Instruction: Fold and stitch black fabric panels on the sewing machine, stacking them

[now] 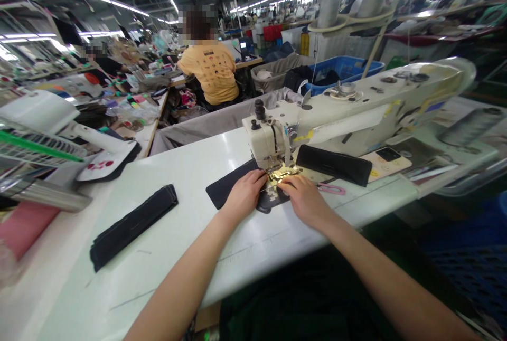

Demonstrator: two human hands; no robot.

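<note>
A sewing machine (pixel 261 140) stands over the table, its needle area lit. Under its presser foot lies a black fabric piece (pixel 224 187), which sticks out to the left. My left hand (pixel 246 192) presses on this fabric just left of the foot, fingers together and closed on it. On the right of the foot, my right hand (pixel 307 201) has its thumb and fingers closed at the fabric's near edge; its fingertips are partly hidden. A pink-handled tool (pixel 332 189), perhaps small scissors, lies beside my right hand.
A stack of black fabric strips (pixel 134 225) rests on the table at left. Another black strip (pixel 335 164) lies under the machine arm, by a phone (pixel 390 160). A metal flask (pixel 47 193) and white lamp-like device (pixel 106 161) stand left. A co-worker (pixel 209 69) sits beyond the fabric-lined bin (pixel 214 122).
</note>
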